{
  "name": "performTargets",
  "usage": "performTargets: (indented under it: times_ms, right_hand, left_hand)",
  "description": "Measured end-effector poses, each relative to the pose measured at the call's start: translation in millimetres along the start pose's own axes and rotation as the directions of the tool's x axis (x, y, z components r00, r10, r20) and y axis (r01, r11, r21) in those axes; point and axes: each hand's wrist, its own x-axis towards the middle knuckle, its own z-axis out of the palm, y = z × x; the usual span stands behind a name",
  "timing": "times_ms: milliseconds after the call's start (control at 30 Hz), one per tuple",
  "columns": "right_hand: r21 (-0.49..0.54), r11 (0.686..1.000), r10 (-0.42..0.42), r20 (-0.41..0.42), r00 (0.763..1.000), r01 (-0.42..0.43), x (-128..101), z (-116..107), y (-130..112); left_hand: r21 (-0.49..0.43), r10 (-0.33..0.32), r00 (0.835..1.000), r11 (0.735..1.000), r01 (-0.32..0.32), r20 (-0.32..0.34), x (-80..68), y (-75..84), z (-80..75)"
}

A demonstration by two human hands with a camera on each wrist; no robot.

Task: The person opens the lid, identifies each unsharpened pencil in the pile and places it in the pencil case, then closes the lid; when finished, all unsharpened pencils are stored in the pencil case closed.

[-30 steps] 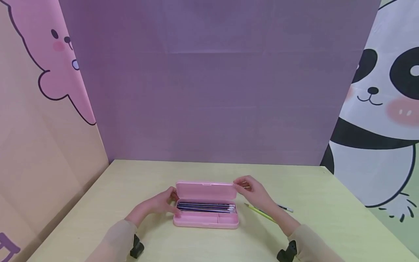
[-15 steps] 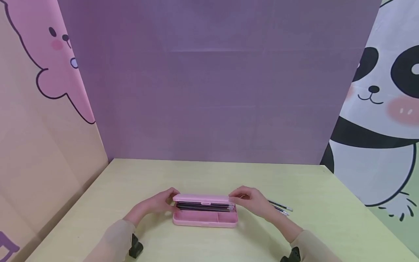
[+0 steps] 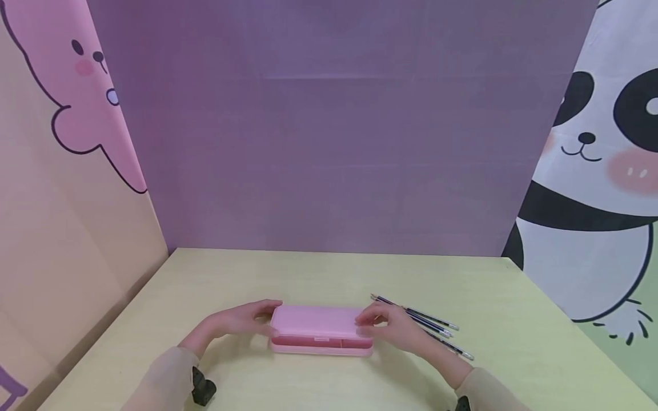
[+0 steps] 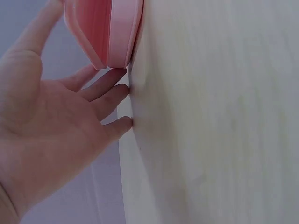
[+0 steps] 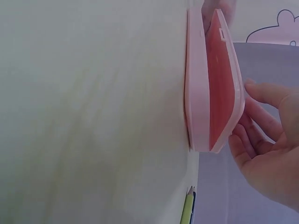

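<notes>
A pink pencil case (image 3: 319, 322) lies on the table with its lid lowered but a gap left along the front. The left hand (image 3: 241, 319) spans the left end of the case; in the left wrist view its straight fingers (image 4: 110, 84) touch that end and its thumb reaches up to the lid. At the right end, the right hand (image 3: 393, 328) rests on the lid; in the right wrist view its thumb and bent fingertips lie against the lid's outside (image 5: 238, 93). The pencils inside the case are hidden by the lid.
Several dark pencils with pale ends (image 3: 434, 326) lie on the table (image 3: 226, 274) to the right, partly under the right forearm. A yellow-green pencil (image 5: 187, 210) shows near the case in the right wrist view. A purple backdrop (image 3: 334, 142) stands behind the table.
The lid has swung forward and down from upright to nearly closed, the right hand moving down with it. The left hand stays at the left end. More pencils show beside the right forearm.
</notes>
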Motion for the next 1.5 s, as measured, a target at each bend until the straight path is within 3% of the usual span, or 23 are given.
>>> performTargets:
  times_ms: [167,433,867,1500]
  right_hand:
    - [-0.02,1.0,-0.014,0.025,1.0,0.014,-2,2,5]
    - [-0.041,0.993,-0.106,0.068,0.992,0.109,-5,5,11]
    - [-0.14,0.981,-0.128,0.073,0.989,0.137,5,-6,19]
    - [-0.137,0.976,-0.154,0.11,0.982,0.168,9,-7,16]
  left_hand:
    - [-0.003,0.001,1.0,1.0,-0.001,-0.021,-1.2,2.5,2.6]
    - [-0.038,0.027,0.999,0.999,-0.028,-0.043,-3.6,8.1,10.4]
    - [0.114,-0.014,0.993,0.993,0.027,-0.114,12.5,11.4,16.8]
    - [0.002,-0.029,0.995,1.0,0.029,-0.099,16.8,12.1,17.8]
